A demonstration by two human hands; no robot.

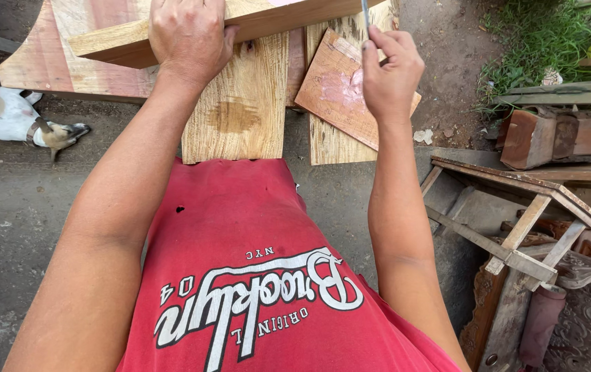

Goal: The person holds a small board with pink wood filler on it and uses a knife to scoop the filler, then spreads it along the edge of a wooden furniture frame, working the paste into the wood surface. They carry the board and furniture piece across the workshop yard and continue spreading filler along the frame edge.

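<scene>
right now the person's left hand (187, 38) lies palm-down over the near edge of a pale wooden beam (268, 19), its grip closed over that edge with the fingers curled out of sight on the far side. the beam runs slantwise across the top of the view and rests on the boards beneath it. the right hand (388, 72) is held a little lower and to the right, its grip pinched together on a thin metal tool (365, 12), a slim grey shaft that rises from between the thumb and fingers and meets the beam near the upper edge of the view; what kind of tool it is cannot be told. under the right hand lies a reddish plywood offcut (337, 93), tilted at an angle on top of two rough oak-coloured planks (240, 110) that reach toward the person's red shirt (240, 227). a wide pinkish board (47, 65) lies beneath the beam on the left. on the dirt ground at the left a white and tan dog (13, 120) lies stretched out, well apart from the hands. at the right stands a bare wooden frame (523, 220) among carved wood pieces (585, 324), with grass (550, 34) behind.
</scene>
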